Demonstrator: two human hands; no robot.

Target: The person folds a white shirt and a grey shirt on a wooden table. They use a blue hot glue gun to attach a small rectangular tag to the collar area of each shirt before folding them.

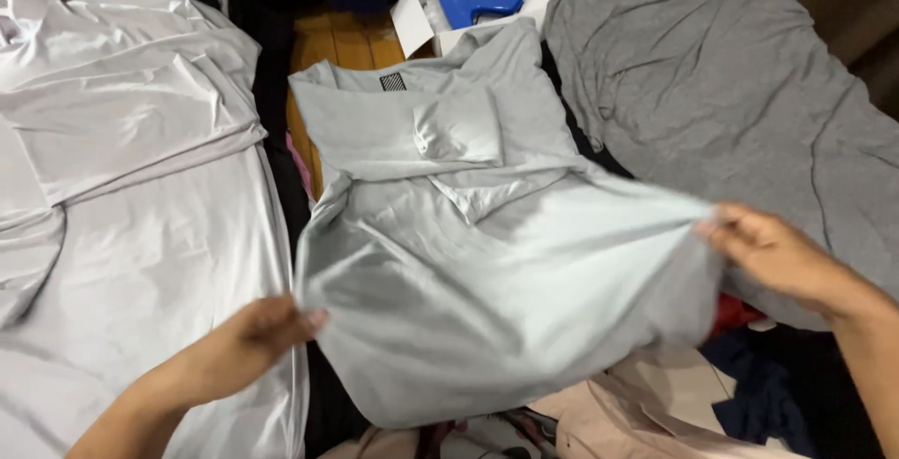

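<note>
the light grey garment lies spread at the middle of the work surface and serves as the landmark here. the left hand pinches its near left edge, fingers closed on the cloth; the right hand grasps its right edge in the same way, so the lower part is stretched and lifted between the two hands while the upper part, with a folded sleeve and collar, rests flat. judged from the draping and fine creases, the fabric is thin, soft and light, with some sheen that suggests it may slip; it has no stiffness, so it sags wherever it is unsupported. the sound places to hold are the side edges or hem corners, pinched, as both hands hold it now. count: one light grey garment in hand. to its left lies white cloth, at least two layered pieces, though the exact number cannot be told. to its right lies one darker grey garment, spread out. behind it, at the far edge, one open white box holds one blue tagging gun. in front of it, near the person, lie mixed clothes in pink and dark blue, too heaped to count.
</note>
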